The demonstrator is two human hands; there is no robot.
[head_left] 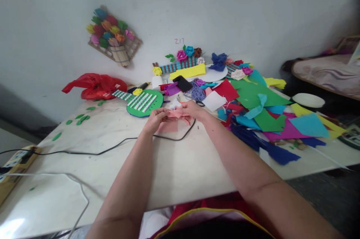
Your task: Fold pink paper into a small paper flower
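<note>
A piece of pink crepe paper (pixel 174 113) is stretched between my two hands, just above the middle of the table. My left hand (pixel 157 119) pinches its left end. My right hand (pixel 191 110) pinches the other end with the fingers closed. Below them a flat pink paper square (pixel 168 126) lies on the table. Left of my hands rests a green guitar-shaped craft (pixel 144 103) with white strips and a yellow flower. Some white material (pixel 176 103) sits just behind my fingers, partly hidden.
Coloured paper sheets (pixel 258 92) pile up on the right. Green paper leaves (pixel 82 119) and a red plastic bag (pixel 98 86) are at left. A black cable (pixel 112 146) crosses the table to a power strip (pixel 19 164). Paper-flower crafts (pixel 181 62) stand against the wall.
</note>
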